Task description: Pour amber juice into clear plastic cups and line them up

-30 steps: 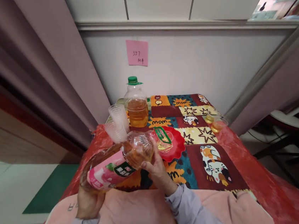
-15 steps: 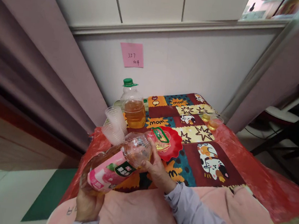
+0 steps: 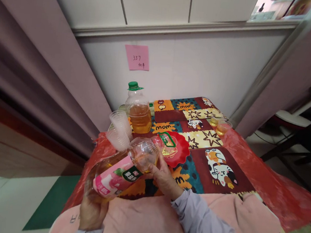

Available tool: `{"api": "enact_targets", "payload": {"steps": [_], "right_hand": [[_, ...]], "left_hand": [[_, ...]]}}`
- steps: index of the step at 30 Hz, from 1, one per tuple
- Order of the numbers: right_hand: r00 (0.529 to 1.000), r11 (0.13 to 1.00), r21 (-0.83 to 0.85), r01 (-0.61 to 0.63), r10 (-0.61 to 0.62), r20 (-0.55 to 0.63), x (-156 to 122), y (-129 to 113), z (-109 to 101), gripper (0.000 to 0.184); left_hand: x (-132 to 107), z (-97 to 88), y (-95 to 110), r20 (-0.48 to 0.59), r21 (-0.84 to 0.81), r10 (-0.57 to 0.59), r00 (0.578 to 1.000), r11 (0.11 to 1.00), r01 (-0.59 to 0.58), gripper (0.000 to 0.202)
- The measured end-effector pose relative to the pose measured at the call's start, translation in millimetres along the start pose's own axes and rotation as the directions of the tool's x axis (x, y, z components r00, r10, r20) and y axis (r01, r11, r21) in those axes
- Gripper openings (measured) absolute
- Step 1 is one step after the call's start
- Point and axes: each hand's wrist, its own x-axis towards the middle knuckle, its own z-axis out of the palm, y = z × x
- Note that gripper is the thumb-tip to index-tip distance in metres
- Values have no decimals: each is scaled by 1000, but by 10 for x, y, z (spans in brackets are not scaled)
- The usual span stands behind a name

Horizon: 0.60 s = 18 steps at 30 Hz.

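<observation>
A large clear juice bottle (image 3: 117,177) with a pink label and amber liquid lies tilted in both my hands, its neck toward the upper right. Under its base, my left hand (image 3: 93,212) is wrapped around the lower end. My right hand (image 3: 164,176) grips the bottle near its shoulder, thumb on the near side. The neck, with a green ring (image 3: 167,139) around it, is over a red scalloped dish (image 3: 182,154). Through the clear plastic, something inside the dish shows only in part.
Behind stands another amber-filled bottle (image 3: 140,116) with a green cap. Stacked clear plastic cups (image 3: 118,136) are left of it. Cups of yellow liquid (image 3: 223,128) sit at the table's right edge. A patterned mat (image 3: 196,174) and a pink cloth (image 3: 138,222) cover the table.
The bottle has shifted very slightly to the right and turned a little in my hands. Everything else stays where it was.
</observation>
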Motion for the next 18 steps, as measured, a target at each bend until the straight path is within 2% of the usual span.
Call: {"api": "enact_targets", "payload": {"steps": [9, 14, 18], "right_hand": [[1000, 1000, 16, -5, 5, -5, -10, 47, -51, 128], [1000, 1000, 26, 4, -4, -11, -10, 75, -73, 120], [1000, 1000, 29, 10, -9, -11, -11, 69, -66, 121]], "left_hand": [[-86, 174, 128, -19, 39, -41, 999, 998, 42, 53], [-80, 174, 131, 38, 53, 3, 999, 999, -5, 48], [-74, 147, 108, 26, 48, 6, 1000, 999, -7, 50]]}}
